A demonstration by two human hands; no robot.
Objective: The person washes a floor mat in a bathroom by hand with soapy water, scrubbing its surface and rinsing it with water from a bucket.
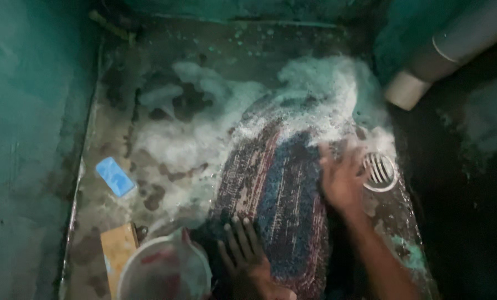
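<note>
At lower centre, the left hand (243, 250) and right hand (340, 175) press flat, fingers spread wide, on a striped rug (279, 194) amid soap foam (204, 133), the right beside a round drain cover (381, 172).

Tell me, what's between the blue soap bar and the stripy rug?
In the head view, wet floor covered with white soap foam lies between the blue soap bar and the striped rug. Nothing else sits there.
</note>
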